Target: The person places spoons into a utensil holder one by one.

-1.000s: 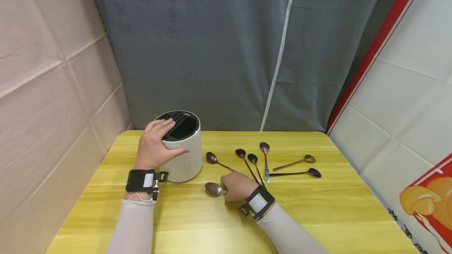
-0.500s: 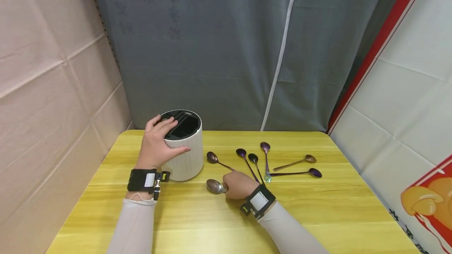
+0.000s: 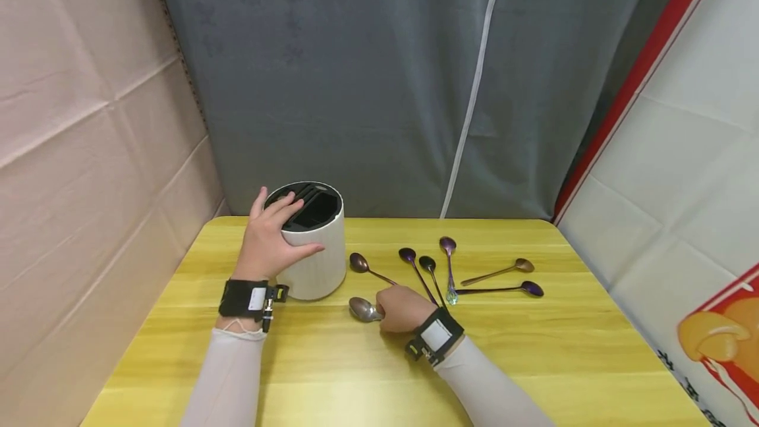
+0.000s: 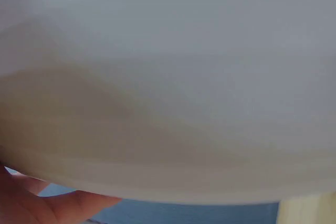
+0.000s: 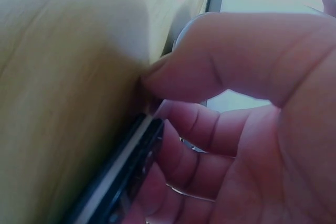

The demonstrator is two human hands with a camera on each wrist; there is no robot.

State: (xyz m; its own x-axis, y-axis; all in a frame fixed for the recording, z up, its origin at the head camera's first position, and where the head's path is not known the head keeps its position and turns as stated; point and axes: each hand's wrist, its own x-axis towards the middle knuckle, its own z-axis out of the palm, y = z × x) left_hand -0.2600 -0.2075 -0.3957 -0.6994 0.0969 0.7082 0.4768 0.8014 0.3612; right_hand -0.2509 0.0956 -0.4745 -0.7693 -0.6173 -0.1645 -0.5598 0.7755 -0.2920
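In the head view, my left hand (image 3: 265, 246) rests against a white round utensil holder (image 3: 317, 265) with a black slotted top. Its fingers are spread and fairly straight over the rim, the thumb along the side. The holder's pale wall (image 4: 210, 87) fills the left wrist view. To the right, my right hand (image 3: 406, 309) pinches a spoon low over the table, its bowl (image 3: 364, 309) pointing left. Fingers hide most of the spoon. The right wrist view shows thumb (image 5: 194, 64) and fingers curled close to the wood, with a dark handle (image 5: 123, 169) beside them.
Several long-handled spoons lie behind and right of my right hand, among them a brown one (image 3: 359, 262), a purple one (image 3: 449, 244) and a copper one (image 3: 523, 265). A grey curtain (image 3: 356, 84) hangs behind the yellow wooden table (image 3: 332, 374).
My left hand's fingers have spread a little wider on the holder's top. The right hand keeps its pinch on the spoon in nearly the same place. The head view has shifted slightly.
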